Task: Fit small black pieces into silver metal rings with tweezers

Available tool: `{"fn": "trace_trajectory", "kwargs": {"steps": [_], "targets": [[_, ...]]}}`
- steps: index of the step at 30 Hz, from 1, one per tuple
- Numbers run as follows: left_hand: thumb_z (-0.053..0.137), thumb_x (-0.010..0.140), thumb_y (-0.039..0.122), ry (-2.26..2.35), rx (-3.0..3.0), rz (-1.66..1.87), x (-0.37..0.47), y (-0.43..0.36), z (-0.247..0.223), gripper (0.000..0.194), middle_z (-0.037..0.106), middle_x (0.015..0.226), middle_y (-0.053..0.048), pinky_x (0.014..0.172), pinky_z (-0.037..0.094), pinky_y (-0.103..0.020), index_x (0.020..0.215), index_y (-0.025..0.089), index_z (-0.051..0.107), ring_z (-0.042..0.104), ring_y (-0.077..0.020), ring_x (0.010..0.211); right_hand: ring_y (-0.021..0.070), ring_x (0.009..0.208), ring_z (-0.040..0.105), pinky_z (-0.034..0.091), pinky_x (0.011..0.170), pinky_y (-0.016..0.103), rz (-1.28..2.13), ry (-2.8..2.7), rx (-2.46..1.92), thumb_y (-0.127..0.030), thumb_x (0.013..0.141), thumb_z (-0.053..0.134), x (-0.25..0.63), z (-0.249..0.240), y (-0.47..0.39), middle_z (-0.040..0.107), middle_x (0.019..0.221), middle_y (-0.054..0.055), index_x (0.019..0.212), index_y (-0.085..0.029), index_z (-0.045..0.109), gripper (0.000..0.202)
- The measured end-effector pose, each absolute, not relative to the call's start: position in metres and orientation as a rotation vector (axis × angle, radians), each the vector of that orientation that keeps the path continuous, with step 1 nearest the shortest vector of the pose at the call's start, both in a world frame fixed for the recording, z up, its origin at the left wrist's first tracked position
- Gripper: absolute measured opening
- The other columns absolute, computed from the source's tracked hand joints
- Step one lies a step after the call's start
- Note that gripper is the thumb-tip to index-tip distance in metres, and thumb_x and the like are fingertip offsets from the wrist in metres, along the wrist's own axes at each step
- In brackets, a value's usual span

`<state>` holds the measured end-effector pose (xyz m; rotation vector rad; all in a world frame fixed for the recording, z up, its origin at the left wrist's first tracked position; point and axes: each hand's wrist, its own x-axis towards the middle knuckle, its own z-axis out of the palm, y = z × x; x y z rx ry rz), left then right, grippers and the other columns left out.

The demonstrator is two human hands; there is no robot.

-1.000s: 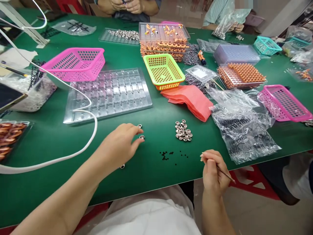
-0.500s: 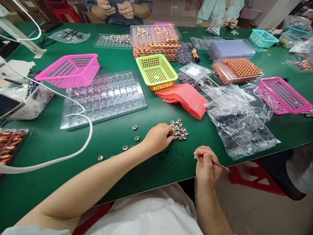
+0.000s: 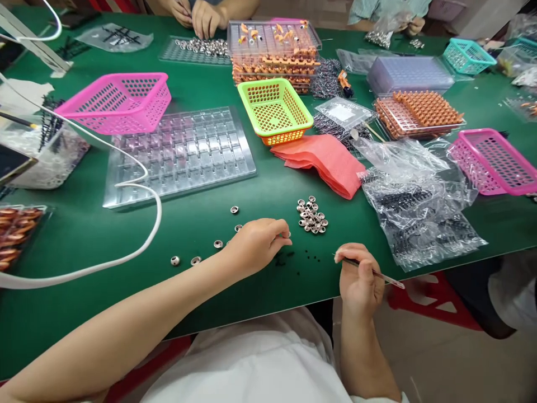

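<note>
My left hand is closed in a pinch just left of a small pile of silver, hollow round metal parts. A sliver of one such part shows at its fingertips. My right hand, near the table's front edge, is closed around slim metal tweezers, whose thin tip points left. Between the hands lie tiny black bits on the green table. Several more of the metal parts, such as a ring-like one, lie scattered left of and partly behind my left hand.
Ahead stand a clear compartment tray, a pink basket, a yellow-green basket and a folded red cloth. Plastic bags lie at the right. A white cable loops at the left. Two people's hands work across the table.
My left hand has drawn back left from the pile, now with a metal part pinched in its fingers. My right hand still holds the tweezers. The view has shifted slightly.
</note>
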<state>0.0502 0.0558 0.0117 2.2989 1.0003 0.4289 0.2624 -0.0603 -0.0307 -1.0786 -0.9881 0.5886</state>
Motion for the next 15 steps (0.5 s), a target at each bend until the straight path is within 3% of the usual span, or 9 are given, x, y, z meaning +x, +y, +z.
{"fn": "trace_trajectory", "kwargs": {"steps": [3, 5, 7, 10, 13, 15], "targets": [[0.069, 0.093, 0.015, 0.992, 2.285, 0.523, 0.029, 0.04, 0.015, 0.011, 0.074, 0.08, 0.002, 0.063, 0.046, -0.024, 0.085, 0.019, 0.063, 0.069, -0.0155, 0.07, 0.0241, 0.107, 0.06, 0.051, 0.088, 0.041, 0.555, -1.023, -1.078, -0.051, 0.105, 0.044, 0.265, -0.032, -0.057, 0.066, 0.104, 0.008, 0.101, -0.027, 0.076, 0.04], [0.069, 0.094, 0.017, 0.988, 2.261, 0.573, 0.017, 0.03, 0.016, 0.01, 0.074, 0.079, 0.002, 0.064, 0.048, -0.023, 0.086, 0.019, 0.064, 0.07, -0.0151, 0.071, 0.0225, 0.103, 0.06, 0.052, 0.083, 0.039, 0.566, -1.029, -1.118, -0.057, 0.105, 0.041, 0.264, -0.032, -0.057, 0.063, 0.103, 0.007, 0.104, -0.028, 0.076, 0.045], [0.067, 0.096, 0.019, 1.001, 2.218, 0.583, 0.01, 0.023, 0.016, 0.007, 0.076, 0.082, 0.002, 0.067, 0.05, -0.023, 0.089, 0.02, 0.065, 0.072, -0.0152, 0.074, 0.0189, 0.085, 0.06, 0.052, 0.069, 0.035, 0.635, -1.036, -1.143, -0.058, 0.105, 0.037, 0.26, -0.03, -0.057, 0.059, 0.097, 0.006, 0.11, -0.029, 0.074, 0.047], [0.062, 0.099, 0.021, 1.01, 2.153, 0.611, 0.005, 0.02, 0.013, 0.008, 0.077, 0.086, 0.001, 0.069, 0.052, -0.024, 0.092, 0.02, 0.065, 0.072, -0.0154, 0.076, 0.0181, 0.073, 0.059, 0.052, 0.057, 0.033, 0.783, -1.087, -1.118, -0.056, 0.106, 0.037, 0.251, -0.027, -0.059, 0.059, 0.086, 0.004, 0.11, -0.029, 0.072, 0.044], [0.059, 0.1, 0.02, 0.957, 2.124, 0.637, 0.004, 0.022, 0.008, 0.011, 0.077, 0.091, -0.001, 0.072, 0.053, -0.025, 0.091, 0.02, 0.065, 0.072, -0.0161, 0.082, 0.0219, 0.086, 0.065, 0.059, 0.061, 0.035, 0.892, -1.147, -1.13, -0.047, 0.107, 0.043, 0.245, -0.023, -0.059, 0.064, 0.081, 0.005, 0.105, -0.026, 0.072, 0.035], [0.059, 0.099, 0.018, 0.932, 2.105, 0.634, 0.004, 0.024, 0.005, 0.011, 0.076, 0.093, -0.001, 0.073, 0.053, -0.025, 0.09, 0.02, 0.065, 0.072, -0.0165, 0.085, 0.0208, 0.09, 0.069, 0.065, 0.067, 0.036, 0.95, -1.158, -1.183, -0.038, 0.106, 0.05, 0.244, -0.021, -0.059, 0.065, 0.09, 0.005, 0.102, -0.025, 0.072, 0.026]]}}
